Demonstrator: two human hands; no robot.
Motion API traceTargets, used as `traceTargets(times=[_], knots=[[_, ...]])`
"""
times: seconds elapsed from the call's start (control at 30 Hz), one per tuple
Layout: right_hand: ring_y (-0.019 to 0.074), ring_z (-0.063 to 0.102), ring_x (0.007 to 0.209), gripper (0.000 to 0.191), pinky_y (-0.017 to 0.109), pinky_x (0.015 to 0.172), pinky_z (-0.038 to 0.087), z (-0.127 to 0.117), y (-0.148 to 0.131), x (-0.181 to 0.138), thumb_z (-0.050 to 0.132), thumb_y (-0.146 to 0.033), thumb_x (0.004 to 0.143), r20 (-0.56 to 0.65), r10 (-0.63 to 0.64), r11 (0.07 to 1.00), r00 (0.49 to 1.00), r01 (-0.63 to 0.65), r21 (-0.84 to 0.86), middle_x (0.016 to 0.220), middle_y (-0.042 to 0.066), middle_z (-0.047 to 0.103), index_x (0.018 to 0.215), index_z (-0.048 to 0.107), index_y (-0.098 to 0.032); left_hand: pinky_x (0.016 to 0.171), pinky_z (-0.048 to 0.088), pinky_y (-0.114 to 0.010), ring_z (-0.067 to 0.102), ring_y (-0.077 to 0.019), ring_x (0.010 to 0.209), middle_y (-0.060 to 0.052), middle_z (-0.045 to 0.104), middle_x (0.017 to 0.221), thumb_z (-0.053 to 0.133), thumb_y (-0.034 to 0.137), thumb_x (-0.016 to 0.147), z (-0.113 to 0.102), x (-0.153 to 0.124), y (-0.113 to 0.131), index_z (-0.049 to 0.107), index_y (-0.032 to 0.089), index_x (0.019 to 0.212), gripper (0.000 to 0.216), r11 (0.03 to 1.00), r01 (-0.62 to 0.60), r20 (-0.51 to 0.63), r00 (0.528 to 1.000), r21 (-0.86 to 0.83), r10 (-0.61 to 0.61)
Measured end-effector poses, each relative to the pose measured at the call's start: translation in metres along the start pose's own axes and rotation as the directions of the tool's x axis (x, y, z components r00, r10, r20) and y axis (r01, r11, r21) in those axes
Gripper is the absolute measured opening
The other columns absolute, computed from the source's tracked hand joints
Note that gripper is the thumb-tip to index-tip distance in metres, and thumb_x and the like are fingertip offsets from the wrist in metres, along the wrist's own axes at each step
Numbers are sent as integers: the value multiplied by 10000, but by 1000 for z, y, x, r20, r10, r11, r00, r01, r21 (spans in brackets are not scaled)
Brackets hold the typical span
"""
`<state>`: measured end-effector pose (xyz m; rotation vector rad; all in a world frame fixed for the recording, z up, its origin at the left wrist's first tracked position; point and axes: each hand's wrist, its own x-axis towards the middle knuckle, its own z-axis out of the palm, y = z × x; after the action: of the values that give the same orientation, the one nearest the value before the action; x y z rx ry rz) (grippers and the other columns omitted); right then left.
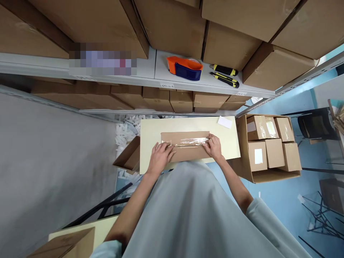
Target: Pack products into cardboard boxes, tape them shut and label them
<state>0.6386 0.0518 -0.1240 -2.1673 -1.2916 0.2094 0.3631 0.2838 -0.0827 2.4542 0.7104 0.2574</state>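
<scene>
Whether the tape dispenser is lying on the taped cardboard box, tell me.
No, the orange-and-blue tape dispenser sits on the shelf beside two utility knives, apart from the taped cardboard box.

both arms (pixel 138 193) stretch forward – hands (pixel 160 154) apart, palms down, fingers (pixel 163 145) slightly bent and spread

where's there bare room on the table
On the table, bare patches lie left of the taped box and left hand, and at right between the right hand, white slip and large carton. The middle is crowded by the box and both hands; smaller boxes fill most of the large carton.
</scene>
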Motion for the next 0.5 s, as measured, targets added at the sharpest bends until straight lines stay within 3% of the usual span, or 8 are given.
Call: traceTargets(times=[0.07, 0.1, 0.17, 0.23, 0.3, 0.33, 0.4, 0.5], knots=[[373, 646, 1533, 413, 607, 1271, 574, 0, -7, -1, 511, -515, 1220, 43, 46, 999, 998, -47, 22, 1431, 233, 752, 1141, 776, -208, 1269, 545, -620, 719, -383, 1319, -175, 797, 1301, 577, 467, 1151, 8, -2, -5, 870, 251, 1262, 381, 995, 52, -20, 998, -88, -54], [367, 609, 1577, 425, 598, 1285, 566, 0, -11, -1, 483, -501, 1228, 55, 85, 996, 995, -87, 27, 1536, 244, 702, 1169, 779, -202, 1264, 551, -618, 705, -390, 1353, -183, 786, 1328, 572, 499, 1151, 13, -1, -8, 872, 246, 1235, 401, 989, 93, -45, 994, -118, -99], [363, 480, 1704, 500, 590, 1340, 524, 2, -17, 2, 446, -536, 1232, 86, 177, 983, 980, -181, 38, 1771, 252, 527, 1417, 742, -177, 1340, 479, -654, 599, -432, 1546, -233, 702, 1533, 598, 566, 1127, 23, 6, -13, 833, 199, 1344, 487, 968, 186, -95, 974, -168, -204], [345, 333, 1801, 695, 589, 1411, 447, 3, -19, 5, 394, -619, 1228, 145, 260, 959, 955, -274, 79, 1902, 231, 364, 1733, 529, -161, 1419, 371, -673, 372, -462, 1751, -286, 444, 1821, 614, 632, 1103, 32, 14, -19, 636, 122, 1648, 746, 932, 276, -94, 948, -237, -304], [317, 265, 1834, 857, 579, 1462, 370, 4, -18, 10, 319, -696, 1220, 211, 318, 923, 924, -353, 153, 1937, 214, 313, 1883, 267, -156, 1456, 316, -641, 223, -439, 1828, -289, 196, 1948, 608, 696, 1092, 40, 17, -25, 295, 99, 1860, 1021, 891, 330, -32, 934, -311, -357], [308, 261, 1838, 903, 574, 1474, 345, 5, -17, 11, 292, -723, 1214, 236, 335, 906, 912, -381, 185, 1941, 212, 310, 1906, 183, -154, 1463, 312, -617, 209, -423, 1837, -281, 151, 1964, 600, 725, 1091, 43, 17, -28, 164, 107, 1894, 1102, 879, 341, 5, 933, -332, -360], [313, 267, 1837, 950, 573, 1476, 340, 6, -16, 14, 277, -749, 1206, 259, 360, 889, 896, -414, 196, 1949, 216, 289, 1920, 91, -149, 1468, 316, -584, 214, -406, 1839, -285, 138, 1968, 580, 770, 1090, 46, 13, -33, 50, 98, 1904, 1181, 887, 323, 51, 944, -330, -325], [354, 286, 1829, 973, 575, 1436, 412, 9, -21, 17, 306, -712, 1213, 265, 384, 909, 885, -413, 62, 1973, 239, 180, 1918, 3, -114, 1449, 349, -605, 185, -437, 1839, -347, 106, 1950, 488, 777, 1125, 48, 7, -38, 92, -4, 1876, 1154, 938, 242, 60, 970, -248, -235]])
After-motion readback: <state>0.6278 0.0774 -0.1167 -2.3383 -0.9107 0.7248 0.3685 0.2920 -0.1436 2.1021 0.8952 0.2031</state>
